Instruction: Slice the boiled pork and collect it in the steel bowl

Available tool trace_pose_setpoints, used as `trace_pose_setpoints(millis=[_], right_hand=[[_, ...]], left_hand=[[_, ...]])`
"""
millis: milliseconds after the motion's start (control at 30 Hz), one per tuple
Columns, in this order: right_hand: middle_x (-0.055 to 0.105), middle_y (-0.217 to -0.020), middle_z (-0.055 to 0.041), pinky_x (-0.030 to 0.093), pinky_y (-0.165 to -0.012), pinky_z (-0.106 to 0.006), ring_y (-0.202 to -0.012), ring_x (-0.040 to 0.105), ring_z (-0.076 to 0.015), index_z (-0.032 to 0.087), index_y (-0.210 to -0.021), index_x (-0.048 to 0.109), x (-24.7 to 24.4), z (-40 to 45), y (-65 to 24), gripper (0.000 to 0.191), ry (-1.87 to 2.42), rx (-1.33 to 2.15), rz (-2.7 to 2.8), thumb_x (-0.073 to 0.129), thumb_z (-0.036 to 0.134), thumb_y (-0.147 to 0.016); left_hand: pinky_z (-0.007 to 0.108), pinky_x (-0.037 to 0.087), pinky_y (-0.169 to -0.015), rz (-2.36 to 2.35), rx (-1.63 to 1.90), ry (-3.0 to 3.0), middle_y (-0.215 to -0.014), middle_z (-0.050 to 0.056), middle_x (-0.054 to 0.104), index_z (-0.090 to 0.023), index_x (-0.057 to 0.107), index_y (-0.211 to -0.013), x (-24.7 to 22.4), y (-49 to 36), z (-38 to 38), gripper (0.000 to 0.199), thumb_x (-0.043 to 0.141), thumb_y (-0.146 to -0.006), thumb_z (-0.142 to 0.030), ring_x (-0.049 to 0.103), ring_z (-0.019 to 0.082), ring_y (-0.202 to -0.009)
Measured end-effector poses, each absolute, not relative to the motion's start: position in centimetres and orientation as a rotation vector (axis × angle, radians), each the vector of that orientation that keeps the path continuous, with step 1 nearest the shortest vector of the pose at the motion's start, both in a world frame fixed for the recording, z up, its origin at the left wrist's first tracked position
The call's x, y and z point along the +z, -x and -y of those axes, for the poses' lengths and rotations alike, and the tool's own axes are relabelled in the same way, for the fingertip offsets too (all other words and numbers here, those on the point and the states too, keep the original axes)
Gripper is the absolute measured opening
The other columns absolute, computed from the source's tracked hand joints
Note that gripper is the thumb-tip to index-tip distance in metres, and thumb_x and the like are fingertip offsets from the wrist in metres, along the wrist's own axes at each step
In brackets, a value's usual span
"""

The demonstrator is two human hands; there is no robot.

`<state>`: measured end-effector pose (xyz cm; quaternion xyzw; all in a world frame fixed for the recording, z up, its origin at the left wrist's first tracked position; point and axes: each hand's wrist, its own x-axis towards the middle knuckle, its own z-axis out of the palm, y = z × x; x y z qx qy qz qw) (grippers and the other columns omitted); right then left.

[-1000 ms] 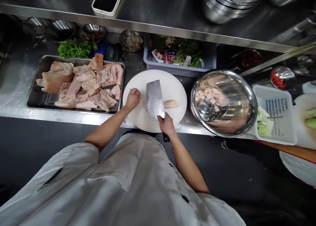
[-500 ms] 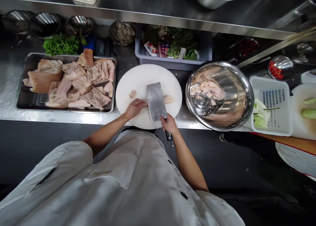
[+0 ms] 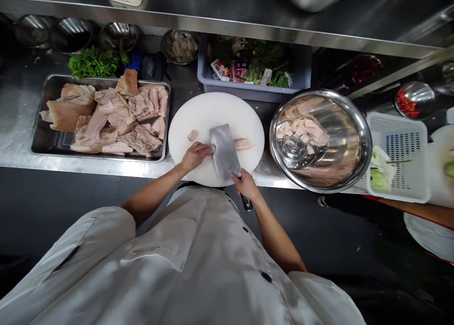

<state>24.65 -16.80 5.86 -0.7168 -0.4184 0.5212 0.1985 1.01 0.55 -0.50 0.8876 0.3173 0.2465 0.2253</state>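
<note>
My right hand is closed around the black handle of a cleaver, whose broad blade lies over the round white cutting board. Just left of the blade, my left hand pinches a small piece of meat, mostly hidden by the fingers. A strip of meat shows on the board to the right of the blade. Another small meat scrap lies above my left hand, apart from it.
A metal tray of large meat pieces stands left. On the right are a steel bowl with cut meat and a white basket with leaves. A grey bin of greens and packets sits behind the board, below a steel shelf.
The cleaver blade has shifted slightly down and its handle has swung a little to the right. My left hand keeps its pinch near the blade. The view has shifted a little.
</note>
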Motion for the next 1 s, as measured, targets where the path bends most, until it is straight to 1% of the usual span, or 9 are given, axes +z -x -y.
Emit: trace_pose_setpoints(millis=[100,267,333,467,533,667,833,900,1000], right_hand=[[0.050,-0.049,0.0102,0.041,-0.044,-0.027,-0.036,0.053,-0.0173,0.026,-0.096,0.048,5.8,18.7,-24.9,0.021,2.011,1.507,1.163,0.055,0.046,-0.098],[0.050,-0.046,0.0091,0.045,-0.052,-0.028,-0.039,0.056,-0.0174,0.024,-0.093,0.050,6.1,15.5,-23.9,0.016,2.073,1.378,1.248,0.056,0.037,-0.100],[0.050,-0.046,0.0090,0.045,-0.053,-0.029,-0.039,0.056,-0.0179,0.024,-0.093,0.051,6.2,15.5,-23.8,0.016,2.090,1.373,1.255,0.057,0.037,-0.100],[0.051,-0.048,0.0092,0.044,-0.049,-0.028,-0.037,0.055,-0.0176,0.024,-0.094,0.050,6.4,18.2,-24.1,0.018,2.062,1.488,1.230,0.058,0.040,-0.099],[0.052,-0.048,0.0091,0.044,-0.048,-0.028,-0.037,0.055,-0.0173,0.024,-0.094,0.050,6.3,18.2,-24.0,0.018,2.054,1.506,1.232,0.057,0.040,-0.099],[0.050,-0.047,0.0091,0.044,-0.050,-0.028,-0.038,0.054,-0.0179,0.023,-0.096,0.052,6.0,16.5,-23.4,0.016,2.035,1.470,1.256,0.055,0.038,-0.100],[0.051,-0.048,0.0091,0.046,-0.053,-0.029,-0.039,0.055,-0.0182,0.023,-0.098,0.053,6.5,19.2,-23.9,0.018,2.075,1.533,1.274,0.057,0.040,-0.100],[0.053,-0.050,0.0074,0.048,-0.059,-0.030,-0.043,0.058,-0.0196,0.022,-0.100,0.054,6.5,19.0,-23.4,0.018,2.130,1.508,1.324,0.058,0.039,-0.101],[0.062,-0.061,-0.0007,0.050,-0.071,-0.033,-0.061,0.068,-0.0248,0.019,-0.104,0.056,6.3,15.0,-21.3,0.020,2.241,1.331,1.382,0.059,0.038,-0.102]], left_hand=[[0.042,0.059,-0.090,-0.888,0.668,-2.459,-0.108,0.007,0.078,-0.024,0.077,-0.104,-0.5,-1.0,-0.5,0.027,0.050,-0.106,-0.028,0.068,0.020,-0.096],[0.040,0.059,-0.088,-0.886,0.689,-2.474,-0.108,0.007,0.078,-0.023,0.077,-0.106,-0.5,-1.0,-0.4,0.029,0.049,-0.107,-0.031,0.068,0.020,-0.094],[0.040,0.059,-0.088,-0.890,0.687,-2.475,-0.107,0.007,0.078,-0.023,0.077,-0.105,-0.5,-1.0,-0.4,0.029,0.049,-0.107,-0.031,0.068,0.020,-0.094],[0.041,0.059,-0.089,-0.897,0.673,-2.459,-0.107,0.007,0.078,-0.023,0.077,-0.105,-0.4,-1.0,-0.3,0.029,0.049,-0.107,-0.030,0.068,0.020,-0.096],[0.041,0.059,-0.089,-0.895,0.680,-2.449,-0.109,0.007,0.078,-0.023,0.077,-0.106,-0.4,-0.9,-0.3,0.028,0.049,-0.107,-0.029,0.068,0.020,-0.095],[0.042,0.059,-0.091,-0.932,0.675,-2.421,-0.109,0.007,0.077,-0.024,0.076,-0.107,-0.4,-0.9,-0.5,0.028,0.048,-0.107,-0.030,0.068,0.020,-0.095],[0.041,0.059,-0.090,-0.956,0.689,-2.416,-0.106,0.007,0.077,-0.024,0.076,-0.105,-0.4,-0.9,-0.3,0.029,0.047,-0.107,-0.030,0.068,0.020,-0.095],[0.041,0.059,-0.091,-0.949,0.701,-2.429,-0.107,0.007,0.077,-0.024,0.075,-0.107,-0.4,-0.9,0.1,0.027,0.049,-0.106,-0.031,0.068,0.020,-0.096],[0.044,0.058,-0.095,-0.954,0.693,-2.458,-0.112,0.011,0.074,-0.020,0.073,-0.113,-0.3,-1.0,0.2,0.025,0.053,-0.104,-0.032,0.067,0.024,-0.102]])
